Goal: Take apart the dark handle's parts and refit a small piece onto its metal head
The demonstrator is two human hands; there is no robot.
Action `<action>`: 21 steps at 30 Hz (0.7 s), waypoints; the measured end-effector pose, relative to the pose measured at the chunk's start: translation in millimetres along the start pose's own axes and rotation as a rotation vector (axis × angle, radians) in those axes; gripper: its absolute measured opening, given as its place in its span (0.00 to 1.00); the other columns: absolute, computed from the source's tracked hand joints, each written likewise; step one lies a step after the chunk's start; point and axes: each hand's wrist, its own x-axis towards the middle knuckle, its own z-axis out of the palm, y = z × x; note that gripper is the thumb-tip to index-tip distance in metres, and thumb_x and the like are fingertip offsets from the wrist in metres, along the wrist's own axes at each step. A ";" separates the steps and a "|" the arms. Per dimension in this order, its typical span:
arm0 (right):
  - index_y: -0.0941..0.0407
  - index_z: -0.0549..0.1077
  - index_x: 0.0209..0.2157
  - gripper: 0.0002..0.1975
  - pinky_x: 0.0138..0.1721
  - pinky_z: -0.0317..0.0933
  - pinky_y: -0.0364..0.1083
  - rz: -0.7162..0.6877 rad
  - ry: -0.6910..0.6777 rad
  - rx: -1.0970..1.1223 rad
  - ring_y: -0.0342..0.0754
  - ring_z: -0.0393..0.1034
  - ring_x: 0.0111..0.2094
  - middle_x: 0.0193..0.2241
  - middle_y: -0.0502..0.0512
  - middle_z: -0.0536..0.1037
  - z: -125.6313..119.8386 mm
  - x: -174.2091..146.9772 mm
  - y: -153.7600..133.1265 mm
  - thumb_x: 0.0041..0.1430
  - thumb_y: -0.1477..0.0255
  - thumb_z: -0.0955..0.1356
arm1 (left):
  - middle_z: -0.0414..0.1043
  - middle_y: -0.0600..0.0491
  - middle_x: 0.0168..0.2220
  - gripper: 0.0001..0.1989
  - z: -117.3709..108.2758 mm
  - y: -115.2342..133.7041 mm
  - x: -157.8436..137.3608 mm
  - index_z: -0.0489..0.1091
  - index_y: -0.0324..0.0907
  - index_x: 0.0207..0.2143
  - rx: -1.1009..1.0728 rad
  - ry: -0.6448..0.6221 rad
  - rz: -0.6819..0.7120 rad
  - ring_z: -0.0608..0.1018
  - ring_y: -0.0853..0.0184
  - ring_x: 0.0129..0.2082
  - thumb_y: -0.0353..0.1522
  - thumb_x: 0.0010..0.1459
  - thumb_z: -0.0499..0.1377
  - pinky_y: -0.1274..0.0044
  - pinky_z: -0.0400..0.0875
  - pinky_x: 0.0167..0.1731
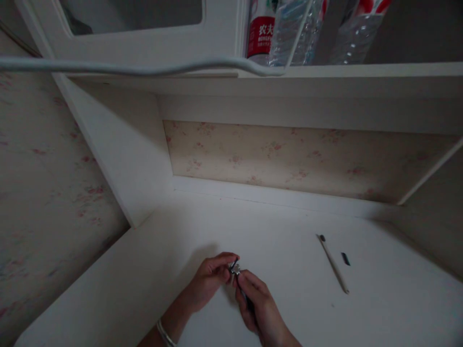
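Both hands meet over the white desktop at the lower middle of the head view. My right hand (257, 299) is closed around the dark handle of a slim tool with a shiny metal head (235, 269); its exact kind is too small to make out. The fingers of my left hand (211, 277) pinch at that metal head, where a small dark piece shows between the fingertips. Part of the handle is hidden by my right fingers. A bracelet circles my left wrist.
On the desk (289, 270) to the right lie a pale toothbrush-like stick (333, 265) with a dark end and a small black piece (346, 259). A shelf (325, 71) overhangs the desk, holding several plastic bottles (261, 36). A pale cable-like bar (144, 66) crosses in front.
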 end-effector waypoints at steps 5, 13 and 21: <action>0.56 0.62 0.25 0.23 0.13 0.34 0.37 -0.101 0.029 -0.090 0.34 0.42 0.13 0.13 0.40 0.54 -2.4 3.3 2.8 0.51 0.50 0.68 | 0.69 0.43 0.47 0.19 -2.2 -3.3 0.0 0.76 0.43 0.43 0.038 0.015 -0.003 0.67 0.72 0.29 0.39 0.49 0.66 0.76 0.62 0.30; 0.57 0.65 0.28 0.21 0.13 0.33 0.38 -0.101 0.029 -0.175 0.36 0.42 0.13 0.15 0.41 0.54 -7.5 1.4 0.7 0.56 0.52 0.65 | 0.70 0.45 0.44 0.18 -0.8 -6.0 -1.2 0.75 0.44 0.45 0.138 0.019 -0.027 0.66 0.73 0.27 0.38 0.52 0.63 0.76 0.61 0.29; 0.57 0.67 0.27 0.21 0.14 0.34 0.39 -0.149 0.063 -0.187 0.37 0.41 0.15 0.16 0.42 0.53 -5.1 2.5 2.0 0.58 0.52 0.65 | 0.66 0.45 0.50 0.16 4.1 -6.0 0.0 0.74 0.44 0.46 0.080 0.012 -0.028 0.68 0.72 0.30 0.36 0.54 0.62 0.77 0.62 0.30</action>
